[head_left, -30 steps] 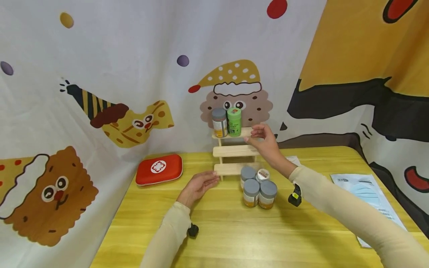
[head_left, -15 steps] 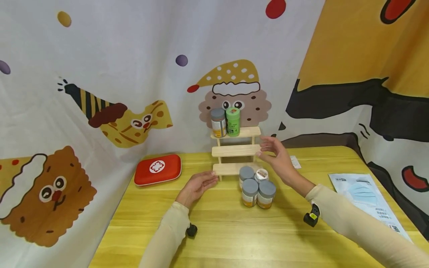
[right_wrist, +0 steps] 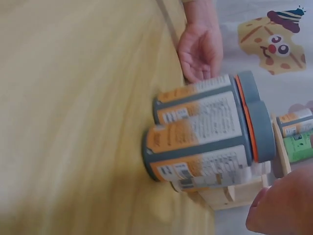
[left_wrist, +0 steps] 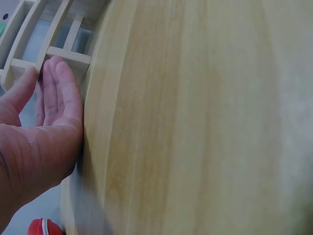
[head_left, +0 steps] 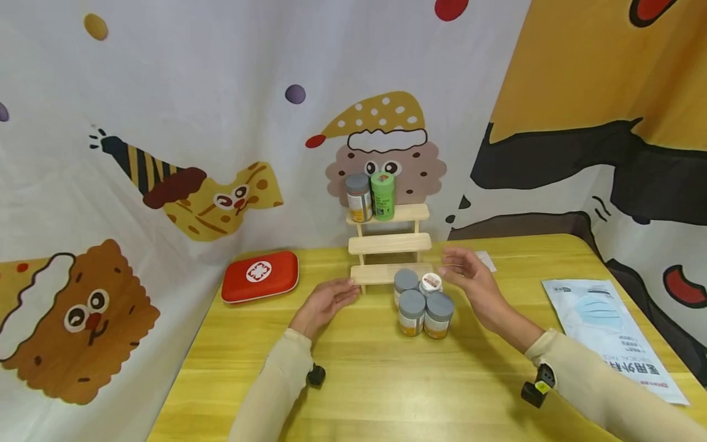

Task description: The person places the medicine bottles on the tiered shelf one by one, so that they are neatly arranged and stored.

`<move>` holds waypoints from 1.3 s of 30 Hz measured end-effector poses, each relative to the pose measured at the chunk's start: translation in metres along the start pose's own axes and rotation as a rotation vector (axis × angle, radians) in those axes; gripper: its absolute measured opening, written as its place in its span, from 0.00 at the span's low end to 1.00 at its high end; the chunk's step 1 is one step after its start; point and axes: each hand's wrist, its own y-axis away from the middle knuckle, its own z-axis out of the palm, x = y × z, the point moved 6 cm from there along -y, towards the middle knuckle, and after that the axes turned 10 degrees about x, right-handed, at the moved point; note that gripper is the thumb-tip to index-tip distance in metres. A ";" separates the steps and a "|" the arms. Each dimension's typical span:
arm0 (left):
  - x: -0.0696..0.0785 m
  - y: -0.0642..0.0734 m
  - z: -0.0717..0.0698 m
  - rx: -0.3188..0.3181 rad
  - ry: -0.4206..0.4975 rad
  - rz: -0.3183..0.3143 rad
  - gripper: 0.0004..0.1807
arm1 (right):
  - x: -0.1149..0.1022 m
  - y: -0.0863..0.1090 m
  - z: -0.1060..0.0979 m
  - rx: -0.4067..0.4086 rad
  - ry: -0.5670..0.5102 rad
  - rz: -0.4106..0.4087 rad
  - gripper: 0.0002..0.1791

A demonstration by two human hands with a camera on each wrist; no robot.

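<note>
Head view from above, facing forward and down, wrist views close, tilted — rack [head_left: 389,244] in all.

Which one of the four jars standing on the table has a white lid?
The back-right jar of the group; the other three jars are grey-lidded.

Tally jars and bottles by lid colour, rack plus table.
Grey-lidded jars: 4
Green-lidded bottle: 1
White-lidded bottle: 1
Total: 6
</note>
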 end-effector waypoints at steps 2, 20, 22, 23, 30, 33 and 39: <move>0.001 0.000 -0.001 0.007 0.002 0.000 0.17 | 0.002 0.006 0.000 -0.012 0.006 0.014 0.23; 0.003 0.002 -0.001 -0.013 -0.029 0.000 0.22 | 0.027 0.059 -0.001 0.025 0.184 -0.059 0.32; 0.003 0.002 0.000 -0.016 -0.027 -0.003 0.22 | 0.028 0.061 0.000 0.044 0.199 -0.075 0.32; 0.003 0.002 0.000 -0.017 -0.025 -0.005 0.22 | 0.028 0.061 0.000 0.051 0.210 -0.089 0.32; 0.003 0.002 0.000 -0.018 -0.010 -0.001 0.21 | 0.032 0.063 0.003 0.070 0.240 -0.156 0.32; 0.003 0.003 0.000 -0.017 -0.009 0.005 0.19 | 0.032 0.063 0.005 0.069 0.237 -0.190 0.31; 0.002 0.004 0.000 -0.017 -0.017 0.014 0.17 | 0.034 0.063 0.006 0.078 0.243 -0.246 0.30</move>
